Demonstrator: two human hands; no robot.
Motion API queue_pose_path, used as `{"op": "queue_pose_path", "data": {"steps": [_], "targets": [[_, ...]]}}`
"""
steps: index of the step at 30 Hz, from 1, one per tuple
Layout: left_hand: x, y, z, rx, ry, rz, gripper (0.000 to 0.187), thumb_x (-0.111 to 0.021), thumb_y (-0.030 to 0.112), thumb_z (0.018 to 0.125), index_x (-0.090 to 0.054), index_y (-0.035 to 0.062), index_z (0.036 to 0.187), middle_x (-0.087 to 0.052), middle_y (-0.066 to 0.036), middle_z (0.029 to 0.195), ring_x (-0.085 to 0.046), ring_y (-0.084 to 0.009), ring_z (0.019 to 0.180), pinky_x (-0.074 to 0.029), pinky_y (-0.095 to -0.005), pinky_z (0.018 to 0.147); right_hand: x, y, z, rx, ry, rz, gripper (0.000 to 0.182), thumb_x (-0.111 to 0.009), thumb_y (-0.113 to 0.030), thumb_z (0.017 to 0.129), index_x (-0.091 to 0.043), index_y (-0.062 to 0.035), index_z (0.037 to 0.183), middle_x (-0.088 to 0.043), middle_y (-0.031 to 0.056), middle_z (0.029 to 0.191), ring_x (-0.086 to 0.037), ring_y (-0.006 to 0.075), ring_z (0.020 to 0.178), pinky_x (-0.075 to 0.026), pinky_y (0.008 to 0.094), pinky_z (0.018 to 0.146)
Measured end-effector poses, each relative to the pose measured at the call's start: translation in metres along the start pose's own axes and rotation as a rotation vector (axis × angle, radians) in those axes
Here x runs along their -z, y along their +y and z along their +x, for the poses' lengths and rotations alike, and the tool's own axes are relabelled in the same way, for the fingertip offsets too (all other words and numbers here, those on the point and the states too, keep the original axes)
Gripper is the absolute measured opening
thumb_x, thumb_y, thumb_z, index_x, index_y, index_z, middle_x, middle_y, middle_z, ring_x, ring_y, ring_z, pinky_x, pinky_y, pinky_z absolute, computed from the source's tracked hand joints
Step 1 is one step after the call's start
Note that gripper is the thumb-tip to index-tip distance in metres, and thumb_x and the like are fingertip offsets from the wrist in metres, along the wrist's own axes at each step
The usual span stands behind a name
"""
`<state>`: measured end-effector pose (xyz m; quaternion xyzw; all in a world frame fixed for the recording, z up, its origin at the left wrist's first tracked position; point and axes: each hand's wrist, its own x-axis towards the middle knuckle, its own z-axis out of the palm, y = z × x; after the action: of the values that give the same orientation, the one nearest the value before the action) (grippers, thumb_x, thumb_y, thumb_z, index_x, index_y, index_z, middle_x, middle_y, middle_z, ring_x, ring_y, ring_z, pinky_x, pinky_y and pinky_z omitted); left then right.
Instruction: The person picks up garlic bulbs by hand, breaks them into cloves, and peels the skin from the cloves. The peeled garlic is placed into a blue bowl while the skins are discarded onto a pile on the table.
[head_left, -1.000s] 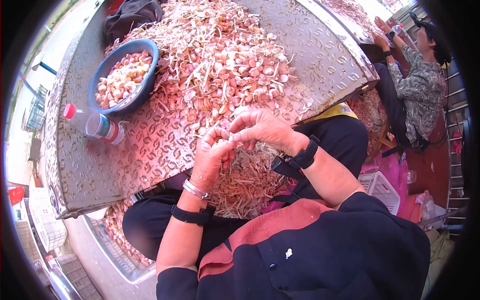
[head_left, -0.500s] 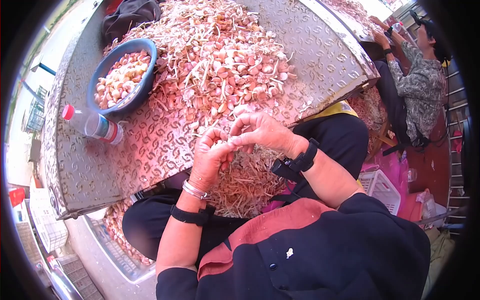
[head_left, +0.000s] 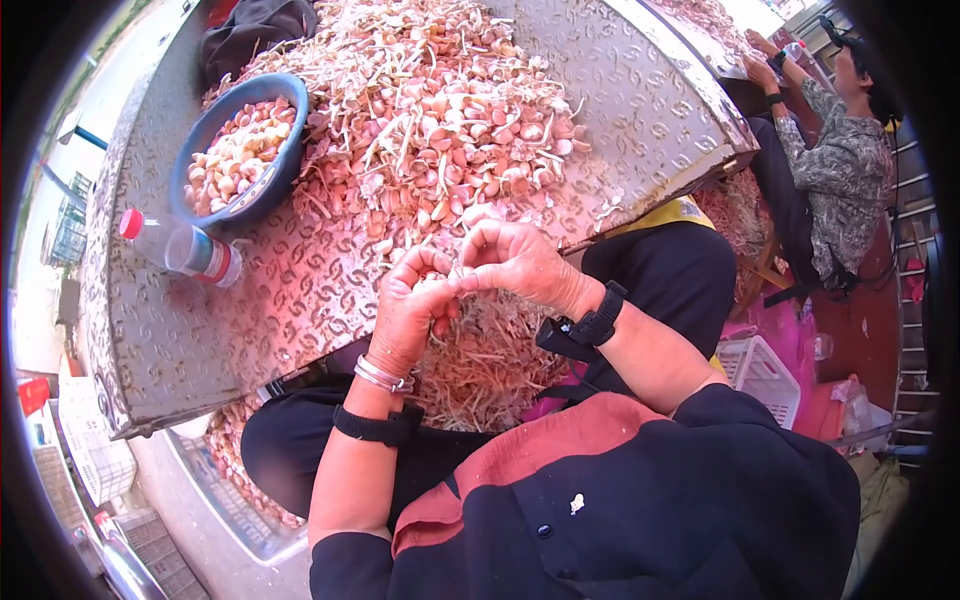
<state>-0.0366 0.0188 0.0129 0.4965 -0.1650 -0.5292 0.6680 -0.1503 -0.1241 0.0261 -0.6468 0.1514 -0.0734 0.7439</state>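
Both hands meet at the near edge of a patterned metal table [head_left: 290, 290]. My left hand [head_left: 412, 300] has its thumb and fingers pinched round a small pale piece, apparently garlic. Touching it from the right, my right hand [head_left: 515, 265] pinches at the same spot, its thumb and index finger together; what lies between those fingertips is too small to tell. Just beyond the hands is a heap of garlic cloves [head_left: 470, 130] mixed with dry skins and stalks. A blue bowl [head_left: 290, 165] of cloves stands left of the heap.
A clear bottle with a red cap [head_left: 205, 255] lies on the table at the left. Stalk waste [head_left: 480, 370] sits below the hands. A crate of cloves [head_left: 240, 500] is at lower left, a white basket [head_left: 755, 375] at right. Another person [head_left: 840, 180] sits at upper right.
My hands have shifted slightly left, still together with fingers pinched. The table and its contents appear a little further left in the view.
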Motion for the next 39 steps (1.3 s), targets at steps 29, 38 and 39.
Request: {"op": "queue_pose_path", "data": {"steps": [29, 38, 39], "targets": [[-0.002, 0.003, 0.000, 0.033, -0.018, -0.283, 0.013, -0.061, 0.005, 0.078, -0.050, 0.0076, 0.086, -0.055, -0.001, 0.067, -0.048, -0.0067, 0.048, -0.033, -0.0169, 0.036, -0.009, -0.003, 0.000, -0.125, 0.193, 0.360, 0.010, -0.059, -0.011, 0.086, -0.057, -0.0042, 0.092, -0.060, 0.0013, 0.075, -0.058, 0.0073, 0.061, -0.048, 0.0203, 0.054], [-0.011, 0.016, -0.014, 0.084, -0.065, -0.425, 0.009, -0.059, 0.010, 0.080, -0.051, 0.0082, 0.085, -0.054, -0.002, 0.068, -0.048, -0.0085, 0.052, -0.032, -0.0176, 0.036, -0.012, -0.021, -0.012, -0.122, -0.024, 0.388, 0.022, -0.063, -0.011, 0.085, -0.062, -0.0020, 0.105, -0.063, 0.0031, 0.087, -0.059, 0.0086, 0.071, -0.048, 0.0201, 0.059], [-0.017, 0.023, -0.019, 0.084, -0.073, -0.458, 0.009, -0.059, 0.010, 0.081, -0.051, 0.0083, 0.086, -0.055, -0.002, 0.069, -0.048, -0.0088, 0.052, -0.032, -0.0177, 0.036, -0.014, -0.031, -0.015, -0.091, -0.038, 0.403, 0.021, -0.064, -0.010, 0.085, -0.062, -0.0017, 0.104, -0.064, 0.0037, 0.087, -0.059, 0.0085, 0.071, -0.049, 0.0205, 0.059]]}}
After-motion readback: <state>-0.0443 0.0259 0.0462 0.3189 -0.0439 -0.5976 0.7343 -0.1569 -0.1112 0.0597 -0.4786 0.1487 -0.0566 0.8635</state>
